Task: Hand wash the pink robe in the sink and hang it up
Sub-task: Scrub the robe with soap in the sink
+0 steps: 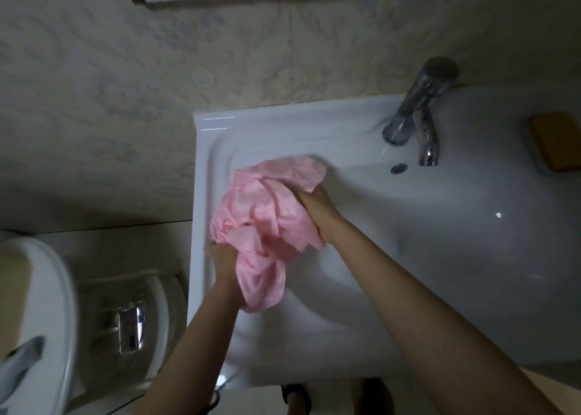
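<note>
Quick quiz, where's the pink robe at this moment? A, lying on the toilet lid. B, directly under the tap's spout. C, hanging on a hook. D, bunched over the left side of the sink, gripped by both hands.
D: the pink robe is bunched at the left side of the sink, with the left hand gripping its near end and the right hand its far part, well clear of the tap.

Left hand (224, 267): gripping the lower end of the pink robe (261, 213); fingers sinking partly into the cloth
Right hand (317, 210): clutching the upper bunch of the robe; fingertips hiding in the folds
Forearms: bare; reaching forward from the lower edge; angling towards each other
</note>
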A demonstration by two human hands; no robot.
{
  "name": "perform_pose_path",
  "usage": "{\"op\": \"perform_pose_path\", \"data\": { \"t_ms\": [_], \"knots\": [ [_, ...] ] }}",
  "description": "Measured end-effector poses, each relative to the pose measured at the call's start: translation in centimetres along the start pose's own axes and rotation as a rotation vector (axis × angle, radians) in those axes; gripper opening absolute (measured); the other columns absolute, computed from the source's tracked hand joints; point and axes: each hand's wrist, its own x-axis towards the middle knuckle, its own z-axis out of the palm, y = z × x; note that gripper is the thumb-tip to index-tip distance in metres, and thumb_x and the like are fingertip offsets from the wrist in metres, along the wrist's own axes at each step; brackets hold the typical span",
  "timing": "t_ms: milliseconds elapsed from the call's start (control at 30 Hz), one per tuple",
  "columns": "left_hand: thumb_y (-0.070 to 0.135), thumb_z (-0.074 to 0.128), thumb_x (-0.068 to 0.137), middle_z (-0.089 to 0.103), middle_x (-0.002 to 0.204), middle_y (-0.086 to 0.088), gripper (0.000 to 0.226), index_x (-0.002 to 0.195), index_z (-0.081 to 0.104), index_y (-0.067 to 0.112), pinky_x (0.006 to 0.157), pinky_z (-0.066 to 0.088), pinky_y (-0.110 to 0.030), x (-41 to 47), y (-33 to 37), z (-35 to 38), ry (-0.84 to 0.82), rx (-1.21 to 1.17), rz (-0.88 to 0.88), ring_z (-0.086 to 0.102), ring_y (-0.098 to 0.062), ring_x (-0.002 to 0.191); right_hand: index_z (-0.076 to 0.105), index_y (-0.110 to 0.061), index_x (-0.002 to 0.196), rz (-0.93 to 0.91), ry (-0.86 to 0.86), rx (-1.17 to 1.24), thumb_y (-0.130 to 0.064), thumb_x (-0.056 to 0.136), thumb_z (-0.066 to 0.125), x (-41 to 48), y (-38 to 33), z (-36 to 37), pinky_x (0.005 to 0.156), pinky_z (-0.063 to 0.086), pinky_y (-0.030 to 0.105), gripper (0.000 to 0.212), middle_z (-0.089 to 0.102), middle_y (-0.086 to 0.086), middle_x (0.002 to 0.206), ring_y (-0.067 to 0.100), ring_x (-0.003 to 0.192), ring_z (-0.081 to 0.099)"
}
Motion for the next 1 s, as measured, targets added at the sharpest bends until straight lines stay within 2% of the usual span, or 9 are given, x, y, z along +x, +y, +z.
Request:
{"op": "perform_pose_path", "data": {
  "t_ms": [67, 133, 200, 367, 533, 667, 767, 867, 1000],
  "knots": [
    [0.039, 0.05, 0.091, 0.046, 0.115, -0.005, 0.043, 0.125, 0.036, 0.017, 0.103, 0.038, -0.038, -1.4, 0.8, 0.8, 0.484, 0.265, 0.231, 0.048, -0.021, 0.111, 0.061, -0.016, 0.12, -0.173, 0.151, -0.424, -0.042, 0.087, 0.062, 2.2, 0.3, 1.2, 0.093, 0.049, 0.031, 0.042, 0.066, 0.0, 0.117, 0.019, 0.109, 0.061],
    [0.054, 0.056, 0.083, 0.033, 0.14, -0.014, 0.082, 0.139, 0.025, 0.003, 0.109, 0.033, -0.042, -3.0, 2.1, 2.8, 0.444, 0.269, 0.493, 0.037, -0.032, 0.129, 0.061, -0.005, 0.121, -0.2, 0.276, -0.807, -0.033, 0.092, 0.056, 2.2, -0.9, 3.2, 0.096, 0.044, 0.036, 0.04, 0.063, 0.014, 0.121, 0.03, 0.116, 0.056],
    [0.069, 0.048, 0.077, 0.033, 0.144, -0.022, 0.093, 0.141, 0.024, 0.006, 0.113, 0.024, -0.044, -2.4, 0.2, 3.0, 0.326, 0.682, 0.681, 0.032, -0.04, 0.133, 0.063, -0.004, 0.116, -0.242, 0.262, -0.975, -0.027, 0.094, 0.052, 3.1, -1.4, 4.0, 0.1, 0.038, 0.037, 0.034, 0.059, 0.016, 0.124, 0.034, 0.122, 0.048],
    [0.068, 0.05, 0.075, 0.056, 0.121, -0.023, 0.079, 0.124, 0.047, 0.005, 0.097, 0.041, -0.046, -0.3, -4.1, 2.0, 0.234, 0.959, 0.668, 0.052, -0.04, 0.11, 0.023, -0.013, 0.147, -0.263, 0.002, -0.626, -0.06, 0.064, 0.077, 4.1, -2.2, 5.5, 0.112, 0.028, 0.028, 0.109, 0.036, 0.008, 0.145, 0.023, 0.135, 0.035],
    [0.067, 0.038, 0.076, 0.061, 0.099, -0.017, 0.071, 0.101, 0.063, 0.005, 0.091, 0.042, -0.042, 1.1, -3.8, 1.3, 0.221, 0.995, 0.549, 0.058, -0.034, 0.099, 0.053, -0.024, 0.125, -0.215, -0.188, -0.909, -0.054, 0.085, 0.058, 2.0, -1.8, 6.1, 0.086, 0.041, 0.032, 0.05, 0.062, 0.004, 0.117, 0.025, 0.107, 0.058],
    [0.039, 0.049, 0.085, 0.059, 0.099, 0.001, 0.032, 0.113, 0.052, 0.025, 0.085, 0.049, -0.048, 2.3, -6.0, -0.1, 0.327, 0.807, 0.508, 0.058, 0.0, 0.086, 0.051, -0.031, 0.124, -0.491, 0.469, -1.129, -0.057, 0.058, 0.076, -4.6, 6.2, 10.6, 0.101, 0.038, 0.033, 0.075, 0.065, 0.001, 0.103, 0.019, 0.091, 0.06],
    [0.058, 0.059, 0.06, 0.059, 0.104, -0.001, 0.076, 0.122, 0.05, 0.015, 0.09, 0.049, -0.043, 2.3, -5.5, 0.3, 0.287, 0.68, 0.445, 0.058, -0.016, 0.092, 0.066, -0.013, 0.09, -0.51, 0.412, -1.058, -0.049, 0.056, 0.079, -0.7, 4.3, 9.9, 0.064, 0.05, 0.022, 0.051, 0.067, 0.002, 0.078, 0.017, 0.072, 0.066],
    [0.047, 0.084, 0.053, 0.057, 0.1, -0.02, 0.08, 0.108, 0.054, -0.002, 0.082, 0.043, -0.04, 1.9, -3.6, 1.5, 0.271, 0.953, 0.498, 0.054, -0.036, 0.09, 0.068, -0.005, 0.097, -0.508, 0.315, -1.142, -0.037, 0.073, 0.076, 4.6, 0.5, 8.1, 0.078, 0.051, 0.032, 0.041, 0.066, 0.011, 0.096, 0.027, 0.093, 0.064],
    [0.054, 0.071, 0.061, 0.059, 0.093, -0.019, 0.066, 0.099, 0.055, 0.003, 0.078, 0.043, -0.035, 1.8, -3.8, 0.9, 0.258, 0.934, 0.551, 0.057, -0.033, 0.084, 0.054, -0.012, 0.113, -0.536, 0.05, -0.97, -0.036, 0.077, 0.067, 1.9, -0.2, 7.4, 0.083, 0.048, 0.036, 0.046, 0.056, 0.007, 0.113, 0.024, 0.108, 0.052]
  ]
}}
